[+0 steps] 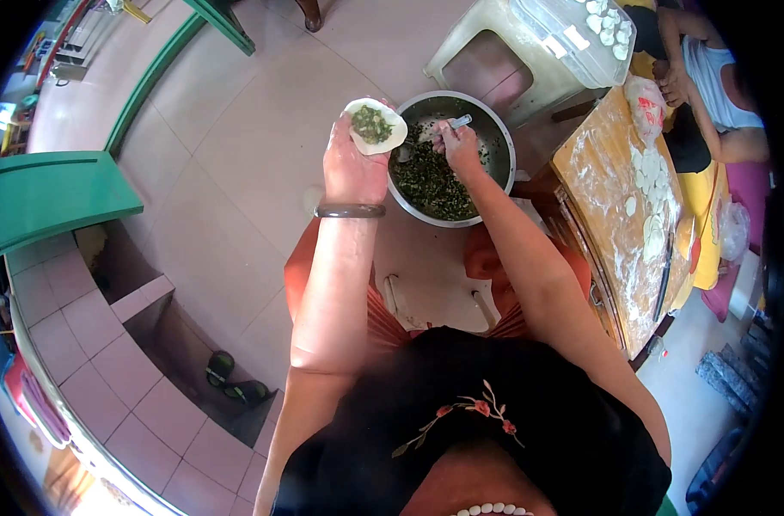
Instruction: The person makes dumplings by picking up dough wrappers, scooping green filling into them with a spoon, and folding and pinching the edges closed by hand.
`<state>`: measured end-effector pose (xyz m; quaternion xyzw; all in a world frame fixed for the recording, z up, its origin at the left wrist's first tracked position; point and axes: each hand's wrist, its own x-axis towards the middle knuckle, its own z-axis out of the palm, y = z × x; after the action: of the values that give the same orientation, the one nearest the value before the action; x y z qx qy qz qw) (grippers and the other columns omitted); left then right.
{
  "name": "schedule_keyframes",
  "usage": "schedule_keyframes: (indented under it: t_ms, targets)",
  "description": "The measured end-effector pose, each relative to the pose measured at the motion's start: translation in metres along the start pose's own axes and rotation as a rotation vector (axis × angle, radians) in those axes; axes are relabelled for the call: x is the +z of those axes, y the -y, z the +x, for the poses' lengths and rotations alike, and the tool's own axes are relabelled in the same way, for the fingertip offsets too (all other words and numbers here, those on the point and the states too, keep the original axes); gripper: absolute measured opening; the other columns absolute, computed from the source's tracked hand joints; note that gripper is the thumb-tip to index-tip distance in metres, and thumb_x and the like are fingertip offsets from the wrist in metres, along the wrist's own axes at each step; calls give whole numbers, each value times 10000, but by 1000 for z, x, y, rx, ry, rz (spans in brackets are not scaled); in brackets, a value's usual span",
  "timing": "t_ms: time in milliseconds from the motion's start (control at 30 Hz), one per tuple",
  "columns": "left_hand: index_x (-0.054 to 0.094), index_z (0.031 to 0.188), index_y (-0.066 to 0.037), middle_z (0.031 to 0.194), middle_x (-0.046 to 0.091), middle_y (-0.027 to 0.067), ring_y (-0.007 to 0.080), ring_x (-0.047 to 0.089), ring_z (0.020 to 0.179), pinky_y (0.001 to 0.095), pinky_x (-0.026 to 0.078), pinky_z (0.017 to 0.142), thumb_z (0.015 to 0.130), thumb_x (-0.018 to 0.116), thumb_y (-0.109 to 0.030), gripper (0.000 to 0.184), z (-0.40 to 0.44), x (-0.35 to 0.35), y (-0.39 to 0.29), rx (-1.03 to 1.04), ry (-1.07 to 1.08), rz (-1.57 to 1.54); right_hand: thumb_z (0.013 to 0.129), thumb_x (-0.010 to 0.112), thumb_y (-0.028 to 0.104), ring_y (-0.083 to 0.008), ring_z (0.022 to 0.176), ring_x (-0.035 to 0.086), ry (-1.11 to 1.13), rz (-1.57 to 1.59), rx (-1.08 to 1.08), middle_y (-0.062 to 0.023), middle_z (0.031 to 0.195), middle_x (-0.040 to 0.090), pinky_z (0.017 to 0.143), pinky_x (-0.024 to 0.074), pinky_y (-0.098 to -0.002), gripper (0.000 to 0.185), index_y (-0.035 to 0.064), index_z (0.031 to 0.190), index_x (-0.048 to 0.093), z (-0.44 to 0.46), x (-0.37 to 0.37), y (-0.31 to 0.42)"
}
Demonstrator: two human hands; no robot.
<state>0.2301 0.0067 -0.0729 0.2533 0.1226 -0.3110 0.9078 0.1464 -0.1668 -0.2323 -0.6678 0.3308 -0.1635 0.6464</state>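
My left hand [354,168] is raised at the left edge of the metal bowl [500,155], palm up and fingers curled under a round dumpling wrapper [395,138]. A mound of chopped green filling [371,125] sits in the middle of this wrapper, which is spread flat and unfolded. Over the bowl, my right hand [457,146] is closed around a spoon, whose pale handle [462,121] sticks out past the fingers. The spoon's other end points down-left toward the dark green chopped filling [435,185] inside the bowl.
At right, a floury wooden table [598,163] holds flat wrappers [654,181] and a plastic bag [646,107]. Finished dumplings [611,30] lie on a plastic lid over a stool [461,52]. Another person [710,95] sits beyond the table. Slippers [222,368] lie left.
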Motion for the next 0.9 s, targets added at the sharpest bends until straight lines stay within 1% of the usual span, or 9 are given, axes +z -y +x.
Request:
schedule_keyframes:
  t_ms: [233,400,500,533,567,700,733,767,900]
  targets:
    - [493,1126,28,1098,582,171,290,575,1034,424,478,905,981,388,-195,286,0,1,-1,-5,7,3,967,492,226,-119,582,558,-11,190,200,-40,688,592,534,444,-247,259,30,857,622,-2,-18,-14]
    - [492,1125,29,1103,580,168,290,579,1030,424,480,909,980,395,-188,278,2,-1,2,-3,-6,17,970,482,259,-136,573,570,-52,393,243,-50,688,607,527,442,-256,282,30,888,624,-3,-44,-20]
    - [489,1128,31,1111,575,169,289,579,1036,430,487,906,980,397,-178,273,5,-3,5,9,-31,26,972,481,273,-134,578,566,-72,453,150,-48,682,604,541,443,-260,291,32,894,623,-11,-54,15]
    - [488,1129,32,1113,574,167,287,579,1037,431,489,903,979,398,-177,272,6,-3,7,-7,-29,16,977,470,279,-132,610,565,-52,439,106,-46,698,604,583,452,-261,300,29,923,626,-12,-61,23]
    - [487,1131,32,1114,573,165,286,579,1038,432,492,899,979,399,-176,272,4,1,8,-19,-19,6,974,486,270,-136,647,564,-90,452,-42,-51,728,605,625,460,-266,293,12,956,623,-25,-67,55]
    - [480,1140,34,1113,572,167,299,577,1045,446,493,895,977,407,-179,278,5,-4,13,-63,9,22,963,519,252,-160,713,587,-135,641,-195,-89,800,626,677,477,-273,300,-34,985,604,-56,-81,122]
    - [426,1191,47,1203,519,218,344,510,1140,487,418,993,993,295,-204,345,7,-5,15,-63,6,98,963,518,243,-163,720,592,-103,645,-234,-95,810,633,686,483,-276,295,-38,995,603,-64,-83,137]
    - [423,1195,49,1212,515,217,344,504,1147,489,412,998,996,288,-208,352,9,-9,17,-92,46,89,963,517,234,-166,728,597,-72,647,-274,-101,820,639,694,488,-279,291,-42,1005,602,-73,-86,152]
    - [431,1189,51,1190,530,191,336,522,1119,486,436,971,1000,313,-221,351,3,-3,18,-206,165,31,970,483,172,-167,752,609,-68,422,-462,-111,837,651,698,506,-282,263,-55,1040,597,-102,-74,186]
